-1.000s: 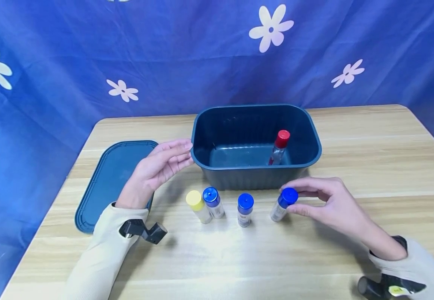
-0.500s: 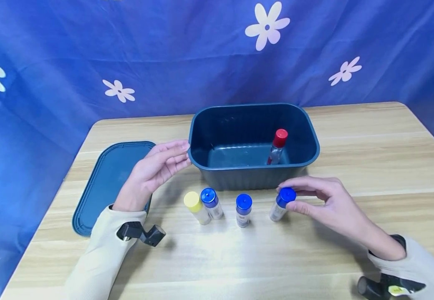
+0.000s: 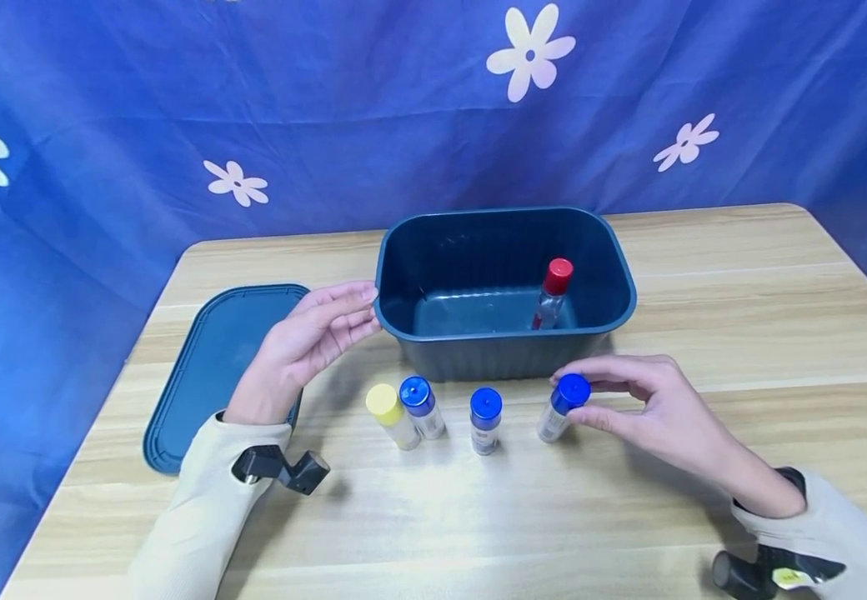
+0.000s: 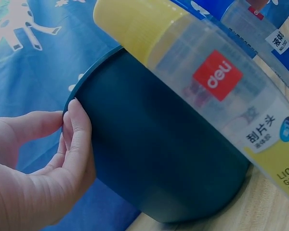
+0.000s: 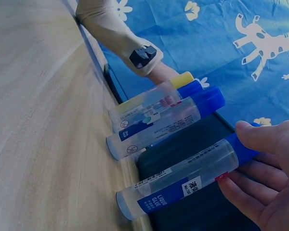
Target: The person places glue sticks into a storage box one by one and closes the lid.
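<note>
My left hand (image 3: pixel 317 337) pinches the left rim of a dark teal plastic bin (image 3: pixel 493 357), thumb and fingertips at its edge. At the bin's front right corner, my right hand (image 3: pixel 647 400) holds a liquid glue bottle (image 5: pixel 178 185) by its blue cap, between thumb and fingers. This bottle stands with its base on the table. To its left stand two more blue-capped glue bottles (image 3: pixel 485 423) and a yellow-capped one (image 4: pixel 216 77), upright in front of the bin. Inside the bin, a red-capped bottle (image 3: pixel 553 287) stands near the right end, its base hidden by the front wall.
A flat teal lid (image 3: pixel 216 367) lies on the wooden table (image 3: pixel 418 533) at the left, partly covered by my left forearm. Behind the table hangs a blue cloth (image 3: pixel 373 108) with white flowers. Each wrist carries a small black camera (image 3: pixel 283 468).
The head view has shifted slightly, so everything sits a little further left in it. Both hands keep their places on the bin rim and the blue-capped glue bottle.
</note>
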Tool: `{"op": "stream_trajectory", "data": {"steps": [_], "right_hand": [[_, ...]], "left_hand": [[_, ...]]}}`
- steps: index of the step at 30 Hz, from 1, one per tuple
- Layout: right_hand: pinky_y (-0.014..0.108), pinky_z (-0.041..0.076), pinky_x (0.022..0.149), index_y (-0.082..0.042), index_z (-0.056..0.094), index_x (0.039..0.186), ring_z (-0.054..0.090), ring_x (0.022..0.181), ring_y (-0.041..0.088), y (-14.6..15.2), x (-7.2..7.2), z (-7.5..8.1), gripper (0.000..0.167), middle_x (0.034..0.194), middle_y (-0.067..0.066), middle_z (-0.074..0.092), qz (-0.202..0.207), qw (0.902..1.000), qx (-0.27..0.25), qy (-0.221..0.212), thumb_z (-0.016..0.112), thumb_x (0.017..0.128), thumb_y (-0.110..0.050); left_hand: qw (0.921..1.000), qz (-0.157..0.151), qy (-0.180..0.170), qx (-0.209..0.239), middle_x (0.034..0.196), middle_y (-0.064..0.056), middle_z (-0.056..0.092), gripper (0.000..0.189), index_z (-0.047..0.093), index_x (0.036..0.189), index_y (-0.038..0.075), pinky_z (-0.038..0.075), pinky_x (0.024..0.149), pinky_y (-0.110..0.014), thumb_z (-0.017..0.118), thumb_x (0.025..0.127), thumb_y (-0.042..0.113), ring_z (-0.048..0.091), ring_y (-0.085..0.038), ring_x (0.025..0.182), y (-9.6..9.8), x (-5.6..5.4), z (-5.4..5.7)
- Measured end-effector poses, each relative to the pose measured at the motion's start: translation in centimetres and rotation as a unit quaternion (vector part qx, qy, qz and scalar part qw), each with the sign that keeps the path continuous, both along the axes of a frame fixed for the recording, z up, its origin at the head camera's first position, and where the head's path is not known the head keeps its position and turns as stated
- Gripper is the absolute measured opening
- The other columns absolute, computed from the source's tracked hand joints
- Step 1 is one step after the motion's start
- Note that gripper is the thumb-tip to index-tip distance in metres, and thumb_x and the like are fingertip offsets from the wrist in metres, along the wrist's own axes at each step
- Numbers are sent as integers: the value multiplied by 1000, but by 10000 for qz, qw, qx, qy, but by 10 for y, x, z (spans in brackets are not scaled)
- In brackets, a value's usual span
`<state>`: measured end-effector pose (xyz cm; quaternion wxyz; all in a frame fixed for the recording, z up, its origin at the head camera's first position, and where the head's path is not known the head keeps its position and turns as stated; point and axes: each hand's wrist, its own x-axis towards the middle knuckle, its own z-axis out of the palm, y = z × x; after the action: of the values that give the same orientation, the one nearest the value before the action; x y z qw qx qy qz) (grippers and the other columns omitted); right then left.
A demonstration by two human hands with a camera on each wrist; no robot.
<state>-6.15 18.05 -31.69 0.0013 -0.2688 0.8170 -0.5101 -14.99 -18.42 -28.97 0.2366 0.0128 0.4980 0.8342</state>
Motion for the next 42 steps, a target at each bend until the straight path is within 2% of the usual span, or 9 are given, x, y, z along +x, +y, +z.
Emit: {"op": "stream_trajectory", "data": {"steps": [7,12,18,22,25,32,36,42], "right_hand": [[24,55,82,-15,69,113,68,96,13,-1,1,1,39,104,-9,70,-7,9996,-118,255,78,78,1],[24,55,84,-10,69,113,68,97,14,-1,2,5,39,105,-2,71,23,9992,-344,179,77,78,5],[23,53,86,-7,69,113,66,98,16,4,4,21,43,106,3,71,-174,9987,-404,237,76,75,11],[22,53,86,-4,69,112,66,97,16,5,2,33,45,105,5,71,-330,9970,-415,569,76,72,15],[21,53,85,0,69,112,66,96,15,4,-1,37,47,104,7,71,-284,9944,-572,844,76,70,18],[22,53,87,9,67,110,67,95,18,-3,-6,45,44,103,13,71,176,9842,-1406,1064,74,69,21],[23,53,86,11,66,108,68,95,19,-5,-9,53,41,103,14,71,144,9804,-1572,1178,76,69,18],[23,53,86,11,66,110,68,96,20,-6,-10,61,40,105,15,71,-55,9803,-1533,1246,77,71,15]], "left_hand": [[10000,23,-46,3,91,-10,71,13,65,104,-3,56,82,-27,55,96,0,69,-17,82,1,-1,2],[10000,0,-11,-8,89,-10,71,13,66,102,-1,56,81,-27,54,96,-1,68,-17,81,2,-2,2],[10000,-53,-26,-19,91,-10,71,14,66,103,-2,56,81,-27,55,96,-1,69,-17,82,4,-3,2],[10000,13,-95,-17,90,-10,71,12,65,103,-2,56,81,-27,56,96,-1,68,-17,82,2,-3,2],[9999,31,-116,-9,90,-10,71,12,65,103,-2,56,82,-27,56,95,-1,68,-17,82,1,-3,2],[9999,2,-93,40,91,-11,71,12,65,104,-3,56,82,-27,56,95,-1,69,-17,82,-1,-2,2],[9999,14,-126,58,91,-11,71,13,64,104,-3,56,81,-27,55,96,-1,69,-17,82,-1,-2,1],[9999,13,-132,83,92,-11,71,13,65,105,-3,56,82,-27,55,96,0,69,-18,83,-2,-2,1]]}}
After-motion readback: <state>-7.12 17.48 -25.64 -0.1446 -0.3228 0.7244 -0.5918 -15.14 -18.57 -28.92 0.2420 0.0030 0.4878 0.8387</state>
